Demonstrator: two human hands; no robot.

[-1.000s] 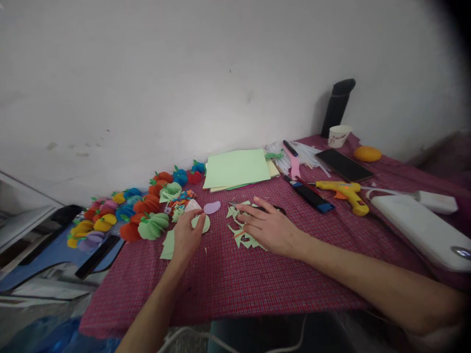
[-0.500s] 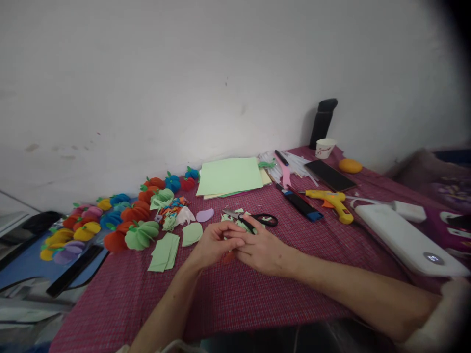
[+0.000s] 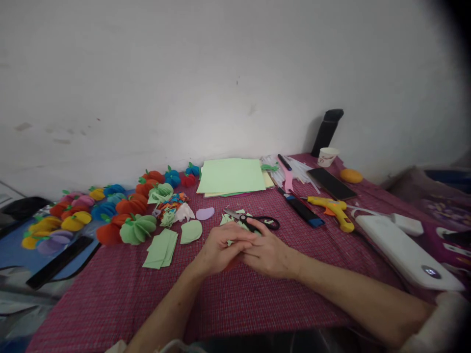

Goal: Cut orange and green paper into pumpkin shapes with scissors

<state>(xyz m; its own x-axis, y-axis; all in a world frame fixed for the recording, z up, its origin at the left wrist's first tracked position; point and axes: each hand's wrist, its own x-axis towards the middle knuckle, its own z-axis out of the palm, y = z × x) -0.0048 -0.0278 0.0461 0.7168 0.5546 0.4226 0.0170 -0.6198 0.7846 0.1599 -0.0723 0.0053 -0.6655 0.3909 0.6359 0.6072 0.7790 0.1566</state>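
My left hand (image 3: 221, 249) and my right hand (image 3: 270, 254) meet over the middle of the table, fingers curled together and overlapping. A small piece of orange paper (image 3: 231, 265) peeks out beneath them; most of it is hidden by my fingers. Just beyond lie black-handled scissors (image 3: 253, 219), partly opened, on pale green paper scraps (image 3: 230, 218). To the left of my hands are rounded green paper pieces (image 3: 191, 231), a stack of green paper rectangles (image 3: 161, 249) and a lilac paper piece (image 3: 205, 214).
Colourful paper pumpkins (image 3: 138, 229) crowd the left side beside a scrap heap (image 3: 172, 206). Green sheets (image 3: 231, 175) lie at the back. On the right are a yellow glue gun (image 3: 333, 208), a blue-black cutter (image 3: 303, 212), a phone (image 3: 331, 182), a paper cup (image 3: 327, 157), a black bottle (image 3: 327, 133) and a white power bank (image 3: 408, 252).
The view has shifted slightly. My hands have drawn closer together, fingers overlapping more, and less of the orange paper shows. Objects on the table keep their places.
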